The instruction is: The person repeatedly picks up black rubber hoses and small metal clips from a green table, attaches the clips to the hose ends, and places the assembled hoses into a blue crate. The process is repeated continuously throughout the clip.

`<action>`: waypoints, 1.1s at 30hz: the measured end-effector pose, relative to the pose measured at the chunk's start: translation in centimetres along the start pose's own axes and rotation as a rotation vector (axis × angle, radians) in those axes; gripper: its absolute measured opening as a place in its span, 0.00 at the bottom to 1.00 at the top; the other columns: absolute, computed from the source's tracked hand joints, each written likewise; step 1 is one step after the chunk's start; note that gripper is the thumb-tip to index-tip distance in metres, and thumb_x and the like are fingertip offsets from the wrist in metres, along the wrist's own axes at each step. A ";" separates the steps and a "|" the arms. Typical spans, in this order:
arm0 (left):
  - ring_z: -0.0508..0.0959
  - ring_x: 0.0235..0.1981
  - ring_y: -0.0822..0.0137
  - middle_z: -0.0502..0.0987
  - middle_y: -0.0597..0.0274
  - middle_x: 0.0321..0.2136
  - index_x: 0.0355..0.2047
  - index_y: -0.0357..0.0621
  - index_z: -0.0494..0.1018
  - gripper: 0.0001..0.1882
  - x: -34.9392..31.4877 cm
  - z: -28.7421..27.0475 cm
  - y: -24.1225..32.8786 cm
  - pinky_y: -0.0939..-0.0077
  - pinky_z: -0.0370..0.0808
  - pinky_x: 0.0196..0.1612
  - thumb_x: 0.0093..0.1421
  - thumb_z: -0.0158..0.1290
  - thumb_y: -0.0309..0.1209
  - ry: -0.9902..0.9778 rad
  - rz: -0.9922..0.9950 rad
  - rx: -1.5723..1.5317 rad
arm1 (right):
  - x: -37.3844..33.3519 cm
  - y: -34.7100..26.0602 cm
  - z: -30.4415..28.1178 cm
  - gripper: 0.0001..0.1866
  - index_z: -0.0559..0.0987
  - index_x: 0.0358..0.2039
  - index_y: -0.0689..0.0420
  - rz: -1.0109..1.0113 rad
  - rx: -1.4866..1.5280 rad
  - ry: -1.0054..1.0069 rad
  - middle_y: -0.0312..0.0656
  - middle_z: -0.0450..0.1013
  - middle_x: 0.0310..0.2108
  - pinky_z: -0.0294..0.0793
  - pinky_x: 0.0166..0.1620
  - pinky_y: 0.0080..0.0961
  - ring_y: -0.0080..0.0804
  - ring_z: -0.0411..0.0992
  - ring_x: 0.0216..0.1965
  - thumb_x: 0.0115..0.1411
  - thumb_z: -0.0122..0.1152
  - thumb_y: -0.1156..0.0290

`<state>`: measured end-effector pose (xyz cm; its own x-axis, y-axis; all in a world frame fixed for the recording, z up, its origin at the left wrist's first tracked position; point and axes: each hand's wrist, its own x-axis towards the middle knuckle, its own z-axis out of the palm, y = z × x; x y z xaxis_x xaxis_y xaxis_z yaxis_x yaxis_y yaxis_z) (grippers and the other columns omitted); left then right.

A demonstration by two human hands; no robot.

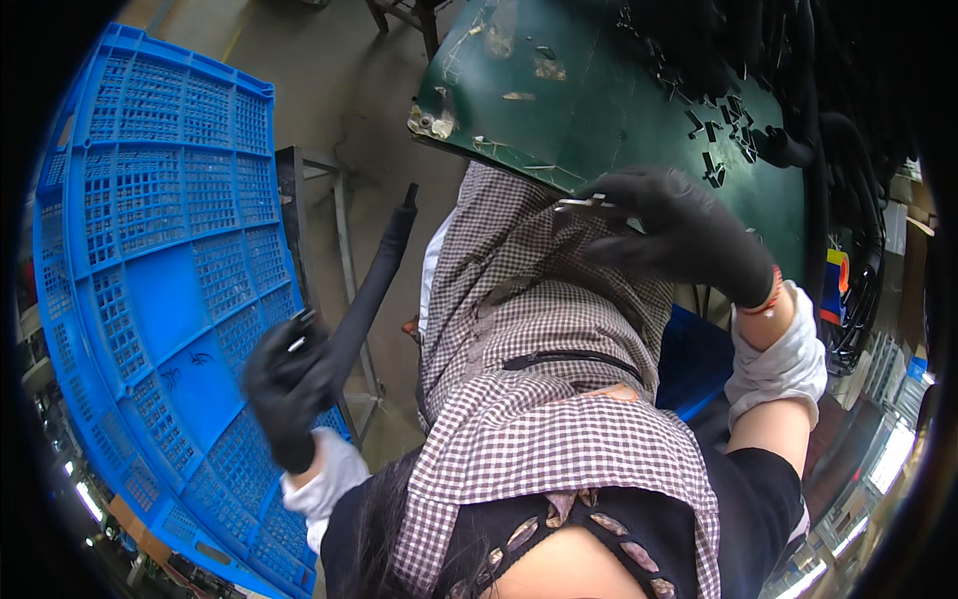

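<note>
A long, slim, matt-black tube (375, 280) with a narrower tip slants out of the gloved left hand (289, 387), between the blue mesh crate (165, 290) and the checked apron (574, 439). That hand is curled around one end. The right hand (689, 235), also gloved, pinches a small shiny metal piece (591, 205) by the green worktop (599, 100), where dark bent clips (714, 172) lie scattered. The crate's contents are unclear.

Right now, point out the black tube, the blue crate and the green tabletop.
Black tube (376, 283), head view: about midway along its visible length.
Blue crate (163, 293), head view: a solid panel in its meshed face.
Green tabletop (597, 112), head view: a bare part of its surface.
</note>
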<state>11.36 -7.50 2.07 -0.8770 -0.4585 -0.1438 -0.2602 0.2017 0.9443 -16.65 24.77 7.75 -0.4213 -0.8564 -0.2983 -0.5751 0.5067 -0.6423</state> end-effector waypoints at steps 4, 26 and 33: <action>0.72 0.28 0.67 0.73 0.51 0.36 0.48 0.32 0.71 0.28 -4.1 -11.3 3.2 0.73 0.71 0.29 0.41 0.56 0.18 0.017 0.244 -0.196 | 1.2 1.7 4.3 0.29 0.70 0.55 0.63 -0.021 0.261 0.182 0.52 0.76 0.40 0.76 0.43 0.31 0.41 0.78 0.39 0.59 0.63 0.58; 0.66 0.56 0.60 0.65 0.51 0.55 0.66 0.36 0.52 0.47 1.9 12.5 0.7 0.67 0.63 0.60 0.50 0.66 0.28 -0.434 0.016 -0.128 | 6.7 -1.5 13.9 0.13 0.78 0.27 0.61 0.019 0.597 0.229 0.49 0.74 0.20 0.70 0.26 0.35 0.38 0.73 0.21 0.58 0.62 0.62; 0.77 0.40 0.61 0.77 0.52 0.40 0.57 0.38 0.66 0.33 4.1 12.6 -1.3 0.67 0.74 0.45 0.51 0.64 0.28 -0.246 0.146 0.178 | -0.9 1.8 6.4 0.13 0.78 0.35 0.57 0.012 0.052 0.678 0.48 0.74 0.28 0.74 0.35 0.39 0.48 0.75 0.31 0.52 0.66 0.64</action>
<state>2.99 1.28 -3.51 -0.9759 -0.1951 -0.0981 -0.1716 0.4077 0.8968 -12.81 25.83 2.32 -0.7840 -0.5903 0.1922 -0.5403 0.4962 -0.6796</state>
